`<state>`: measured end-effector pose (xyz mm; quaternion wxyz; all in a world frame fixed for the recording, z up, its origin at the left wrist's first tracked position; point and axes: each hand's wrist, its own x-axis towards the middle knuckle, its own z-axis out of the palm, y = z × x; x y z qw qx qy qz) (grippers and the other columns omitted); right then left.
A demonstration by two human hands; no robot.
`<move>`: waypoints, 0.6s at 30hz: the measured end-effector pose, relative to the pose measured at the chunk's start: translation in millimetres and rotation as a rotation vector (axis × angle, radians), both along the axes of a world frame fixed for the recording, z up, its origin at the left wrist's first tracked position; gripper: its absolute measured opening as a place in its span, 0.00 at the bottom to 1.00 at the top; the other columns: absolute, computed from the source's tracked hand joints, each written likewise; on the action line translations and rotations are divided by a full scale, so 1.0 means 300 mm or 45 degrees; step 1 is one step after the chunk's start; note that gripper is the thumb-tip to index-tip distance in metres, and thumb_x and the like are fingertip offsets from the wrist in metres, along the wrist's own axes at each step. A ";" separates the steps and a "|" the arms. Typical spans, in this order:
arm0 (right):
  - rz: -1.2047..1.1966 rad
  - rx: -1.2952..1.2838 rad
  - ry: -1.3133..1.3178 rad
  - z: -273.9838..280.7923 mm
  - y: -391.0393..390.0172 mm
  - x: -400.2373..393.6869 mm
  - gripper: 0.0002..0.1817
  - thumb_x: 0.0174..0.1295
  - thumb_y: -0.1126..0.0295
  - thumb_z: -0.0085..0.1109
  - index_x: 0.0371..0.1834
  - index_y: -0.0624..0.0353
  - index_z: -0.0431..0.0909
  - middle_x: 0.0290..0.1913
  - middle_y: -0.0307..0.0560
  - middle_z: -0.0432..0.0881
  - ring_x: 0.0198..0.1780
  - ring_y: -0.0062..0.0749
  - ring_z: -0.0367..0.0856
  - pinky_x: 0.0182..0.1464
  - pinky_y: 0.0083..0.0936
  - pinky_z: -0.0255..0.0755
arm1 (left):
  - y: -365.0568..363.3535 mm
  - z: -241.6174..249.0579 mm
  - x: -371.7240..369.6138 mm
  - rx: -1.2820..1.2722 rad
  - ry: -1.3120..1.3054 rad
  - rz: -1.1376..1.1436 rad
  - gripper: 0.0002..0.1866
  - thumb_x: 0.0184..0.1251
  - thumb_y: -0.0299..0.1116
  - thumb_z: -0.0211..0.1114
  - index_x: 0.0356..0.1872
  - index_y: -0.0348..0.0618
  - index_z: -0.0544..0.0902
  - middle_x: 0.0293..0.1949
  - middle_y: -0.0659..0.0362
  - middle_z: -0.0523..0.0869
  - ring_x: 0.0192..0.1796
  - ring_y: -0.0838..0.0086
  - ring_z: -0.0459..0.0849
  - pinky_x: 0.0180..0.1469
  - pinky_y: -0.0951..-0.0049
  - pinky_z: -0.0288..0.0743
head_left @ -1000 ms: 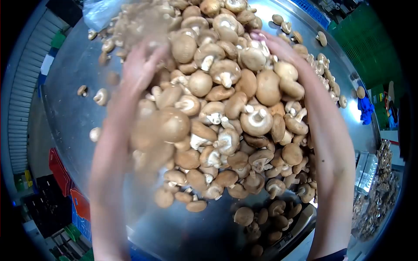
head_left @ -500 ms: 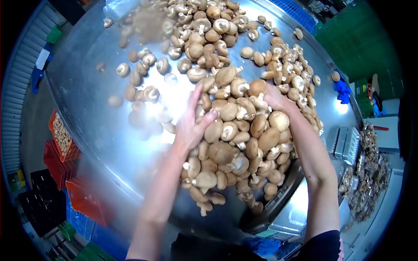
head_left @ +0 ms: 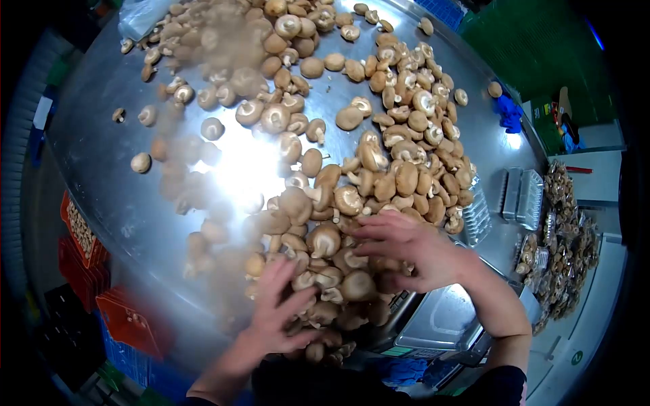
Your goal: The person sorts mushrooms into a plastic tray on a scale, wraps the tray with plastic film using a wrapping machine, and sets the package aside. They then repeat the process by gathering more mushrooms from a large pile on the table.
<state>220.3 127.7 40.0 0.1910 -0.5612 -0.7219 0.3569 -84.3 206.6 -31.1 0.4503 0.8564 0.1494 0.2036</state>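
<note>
Brown shiitake mushrooms (head_left: 325, 238) are heaped near the front of a shiny metal table (head_left: 101, 155), some caps up and some showing stems. Over the near left of this heap is my left hand (head_left: 281, 311), its fingers spread among the mushrooms. My right hand (head_left: 406, 247) reaches across the heap's right side with fingers apart and slightly curved, the fingertips at the mushrooms. Neither hand is closed round one. More mushrooms (head_left: 423, 122) form a long pile beyond my right hand. Blurry patches hide part of the table's left side.
Right of the heap are a metal-topped device (head_left: 440, 318) and clear plastic trays (head_left: 521, 197). Packed mushrooms (head_left: 569, 257) lie farther right. A clear plastic bag (head_left: 141, 19) rests at the far left. Orange crates (head_left: 132, 323) stand below the table's left edge. A blue glove (head_left: 509, 114) lies at the right.
Both hands have drawn back towards my body, and the mushrooms between my arms have come nearer and lower. My hands now sit apart on top of the heap. The view has also shifted.
</note>
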 end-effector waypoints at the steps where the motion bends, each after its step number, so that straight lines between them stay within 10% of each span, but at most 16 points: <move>1: -0.034 -0.029 0.061 0.011 0.004 0.052 0.30 0.47 0.72 0.61 0.59 0.56 0.75 0.64 0.50 0.72 0.68 0.47 0.67 0.69 0.43 0.60 | -0.008 -0.030 -0.076 -0.066 0.043 0.131 0.38 0.53 0.56 0.69 0.63 0.46 0.75 0.70 0.40 0.62 0.73 0.44 0.58 0.71 0.42 0.49; 8: -1.262 0.393 0.129 -0.305 0.063 0.811 0.25 0.62 0.65 0.58 0.64 0.57 0.72 0.62 0.46 0.76 0.63 0.33 0.74 0.65 0.27 0.64 | 0.197 -0.221 -0.331 0.047 0.338 1.302 0.29 0.71 0.47 0.52 0.68 0.44 0.67 0.73 0.49 0.59 0.75 0.57 0.55 0.75 0.56 0.46; 12: -1.662 0.111 0.050 -0.423 0.112 0.940 0.29 0.66 0.55 0.53 0.67 0.57 0.69 0.64 0.49 0.74 0.65 0.34 0.72 0.66 0.26 0.62 | 0.252 -0.134 -0.240 0.321 0.427 1.169 0.24 0.68 0.34 0.57 0.65 0.42 0.69 0.71 0.50 0.62 0.74 0.58 0.59 0.73 0.58 0.53; 18: -1.314 0.002 -0.091 -0.459 0.202 0.835 0.30 0.68 0.53 0.51 0.70 0.55 0.64 0.57 0.55 0.77 0.52 0.37 0.78 0.60 0.31 0.67 | 0.551 -0.150 0.244 0.365 0.423 0.608 0.13 0.59 0.20 0.64 0.47 0.39 0.81 0.53 0.52 0.81 0.54 0.61 0.81 0.58 0.67 0.72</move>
